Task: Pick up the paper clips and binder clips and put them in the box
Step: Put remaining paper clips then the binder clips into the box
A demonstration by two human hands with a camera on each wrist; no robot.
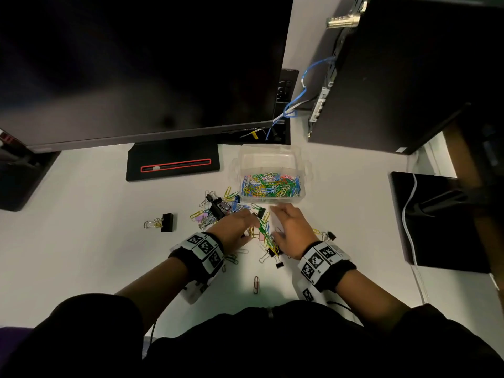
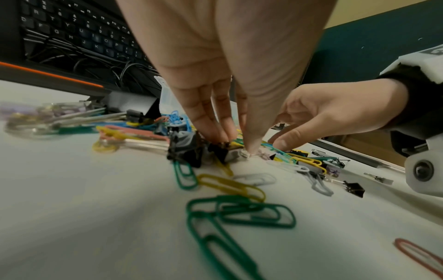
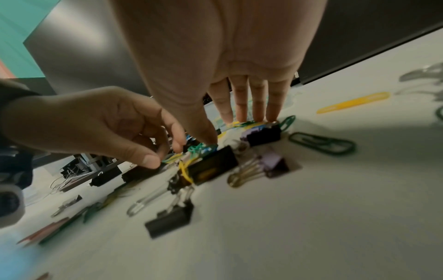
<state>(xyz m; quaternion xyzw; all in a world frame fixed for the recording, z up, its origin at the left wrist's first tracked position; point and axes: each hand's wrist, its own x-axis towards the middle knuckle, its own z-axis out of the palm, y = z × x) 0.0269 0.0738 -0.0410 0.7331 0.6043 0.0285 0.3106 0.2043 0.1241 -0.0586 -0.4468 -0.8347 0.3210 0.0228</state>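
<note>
A clear plastic box (image 1: 301, 170) at the back of the desk holds many coloured paper clips (image 1: 271, 184). In front of it lies a loose heap of paper clips and black binder clips (image 1: 218, 208). My left hand (image 1: 237, 225) reaches into the heap, its fingertips (image 2: 215, 134) and thumb pinching a clump of clips (image 2: 230, 151). My right hand (image 1: 286, 225) sits just right of it; in the right wrist view its straight fingers (image 3: 249, 106) and thumb tip rest on clips (image 3: 261, 134). Green and yellow paper clips (image 2: 239, 208) lie nearer me.
A lone black binder clip (image 1: 167, 222) lies to the left, a red paper clip (image 1: 256, 284) near my body, small binder clips (image 1: 328, 236) right of my right wrist. A monitor stand (image 1: 174, 165), computer tower (image 1: 395, 77) and black pad (image 1: 436, 222) border the white desk.
</note>
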